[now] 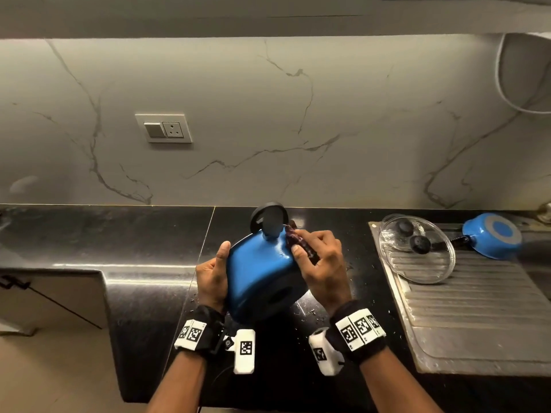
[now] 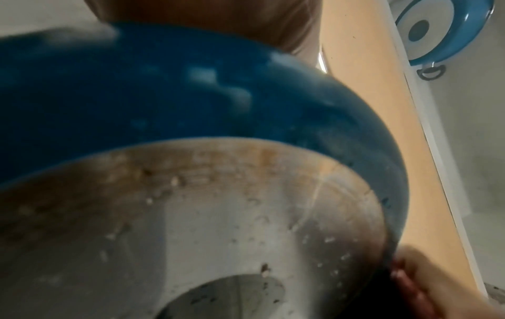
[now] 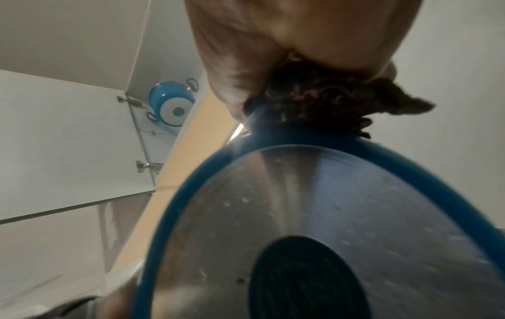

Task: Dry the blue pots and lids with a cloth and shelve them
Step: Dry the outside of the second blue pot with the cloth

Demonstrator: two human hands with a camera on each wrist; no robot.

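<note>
Blue pot [image 1: 259,272]: held tilted above the black tabletop [image 1: 149,234], steel base with a dark centre disc turned toward the person, glossy blue wall up, black loop handle at the far side; water drops on the base in both wrist views.
Left hand [image 1: 213,274]: cups the pot's left wall, thumb lying up along the blue side.
Right hand [image 1: 320,263]: fingers curled around a bunched dark maroon cloth [image 1: 301,244], pressing it on the pot's upper right wall near the handle.
Drainboard [image 1: 465,317]: ribbed steel, right of the pot; on it lie a glass lid [image 1: 417,251] with a black knob and a blue saucepan [image 1: 492,235], base up.
Cabinet shelf [image 3: 153,133]: another blue pot [image 3: 172,108] sits there, two handles showing.
</note>
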